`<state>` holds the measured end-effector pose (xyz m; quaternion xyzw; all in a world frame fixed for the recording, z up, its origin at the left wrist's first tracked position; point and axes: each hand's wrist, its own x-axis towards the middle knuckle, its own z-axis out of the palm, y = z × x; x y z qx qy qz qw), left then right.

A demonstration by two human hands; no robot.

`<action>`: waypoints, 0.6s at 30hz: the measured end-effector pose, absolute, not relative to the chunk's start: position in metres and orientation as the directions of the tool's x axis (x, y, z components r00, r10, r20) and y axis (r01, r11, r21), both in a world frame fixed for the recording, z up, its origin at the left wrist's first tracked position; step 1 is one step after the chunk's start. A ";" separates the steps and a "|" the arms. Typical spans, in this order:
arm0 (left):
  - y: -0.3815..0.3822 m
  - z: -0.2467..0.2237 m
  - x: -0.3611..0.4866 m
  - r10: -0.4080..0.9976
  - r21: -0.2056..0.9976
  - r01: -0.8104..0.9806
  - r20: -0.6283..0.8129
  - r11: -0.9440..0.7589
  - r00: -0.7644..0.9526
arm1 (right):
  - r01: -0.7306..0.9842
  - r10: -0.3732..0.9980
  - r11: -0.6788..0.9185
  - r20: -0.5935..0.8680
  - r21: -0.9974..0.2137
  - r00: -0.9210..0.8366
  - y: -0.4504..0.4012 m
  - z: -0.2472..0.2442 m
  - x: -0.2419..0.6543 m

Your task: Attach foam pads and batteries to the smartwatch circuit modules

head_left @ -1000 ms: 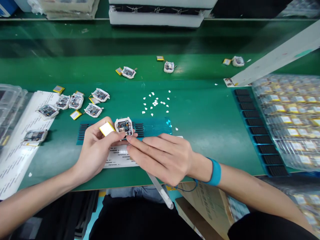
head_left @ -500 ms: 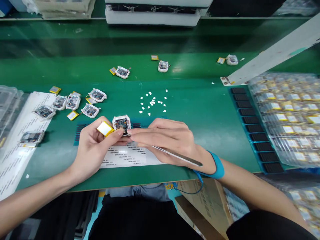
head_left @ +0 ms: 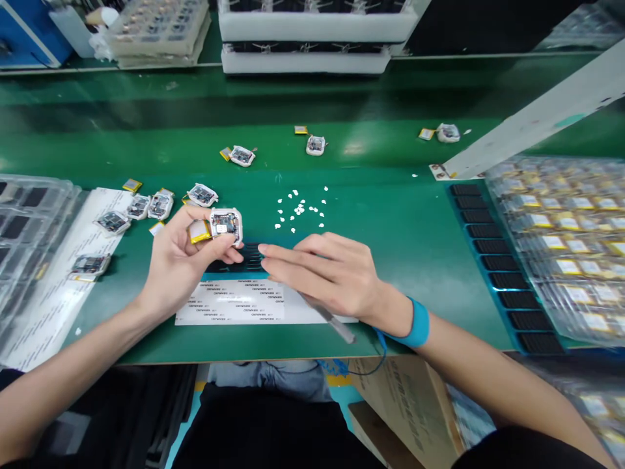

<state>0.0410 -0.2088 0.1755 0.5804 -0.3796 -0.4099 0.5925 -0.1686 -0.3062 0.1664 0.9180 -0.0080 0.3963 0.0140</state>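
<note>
My left hand (head_left: 178,257) is closed around a white watch-like case with its circuit board showing (head_left: 226,225). A silver battery with yellow edges (head_left: 199,232) hangs beside the case, near my fingers. To the right, my right hand (head_left: 332,270) holds metal tweezers (head_left: 336,324), their back end sticking out below the palm; their tips are hidden. A gap separates my right fingertips from the case. Beneath both hands lie a dark strip of black pads (head_left: 239,257) and a white printed sheet (head_left: 234,306). Small white stickers (head_left: 299,209) are scattered beyond my right hand.
Several similar cases with batteries lie at the left, one of them a case (head_left: 160,204), and more along the back. A clear tray of parts (head_left: 571,247) and a strip of black pads (head_left: 498,262) are at the right. A white post (head_left: 532,111) slants there.
My left hand has lifted the case up and to the left, away from my right fingertips. The tweezers have swung to point more downward. The view has tilted up slightly.
</note>
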 end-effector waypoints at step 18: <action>-0.323 0.160 0.172 -0.884 0.608 -0.785 0.293 -0.123 0.365 | -0.062 0.090 -0.985 0.781 0.163 0.617 -0.311 0.158 -0.156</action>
